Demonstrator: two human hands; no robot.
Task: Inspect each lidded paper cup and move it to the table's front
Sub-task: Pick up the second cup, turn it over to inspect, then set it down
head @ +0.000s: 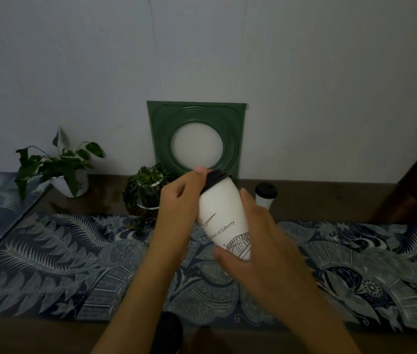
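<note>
Held cup: a white paper cup (224, 221) with a black lid (216, 178) is being held at the centre of the frame, above the patterned cloth (49, 264), tilting with its lid toward the upper left.
Left hand: the left hand (179, 200) is curling round the cup's upper part, its thumb pressing on the lid's rim.
Right hand: the right hand (256, 241) is wrapping the cup's lower part, thumb lying across the printed drawing.
Second cup: another lidded cup (265, 195) is standing upright just right of centre, near the wall.
Bottom edge: a dark round lid (167, 330) is showing between the forearms; the cup under it cannot be made out.
Background: two potted plants (61, 169) (146, 187) and a green square frame (197, 139) are standing at the back.
</note>
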